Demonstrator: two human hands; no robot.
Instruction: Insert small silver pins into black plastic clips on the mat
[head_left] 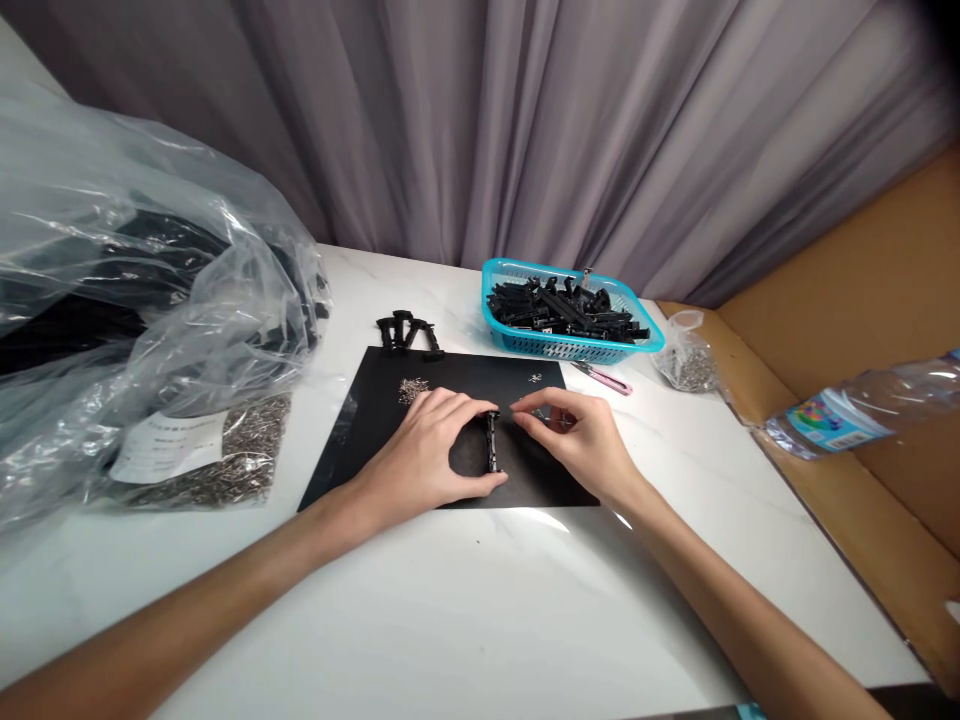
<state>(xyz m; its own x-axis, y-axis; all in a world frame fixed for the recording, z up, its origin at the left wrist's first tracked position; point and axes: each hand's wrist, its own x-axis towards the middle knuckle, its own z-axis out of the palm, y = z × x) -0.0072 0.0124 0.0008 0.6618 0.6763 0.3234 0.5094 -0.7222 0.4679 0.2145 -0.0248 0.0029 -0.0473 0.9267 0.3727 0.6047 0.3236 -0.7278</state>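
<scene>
My left hand (427, 445) grips a small black plastic part (492, 443) at its two ends, thumb at the near end and a finger at the far end. The part stands over a black mat (360, 440). Just right of it, my right hand (566, 425) is closed in a pinch, thumb and forefinger together. Whatever lies between those fingertips is too small to make out. A pile of tiny coppery metal pieces (412, 389) is on the mat beyond my left hand. Small silvery pieces (535, 378) lie beyond my right hand, some partly hidden by it.
A blue basket (491, 325) of black parts stands at the back. Several black parts (405, 328) lie behind the mat. Nearby are a pink-handled cutter (604, 379), a bag of metal pieces (690, 365), large plastic bags (247, 300) at left, and a bottle (840, 415) beside cardboard (885, 270) at right.
</scene>
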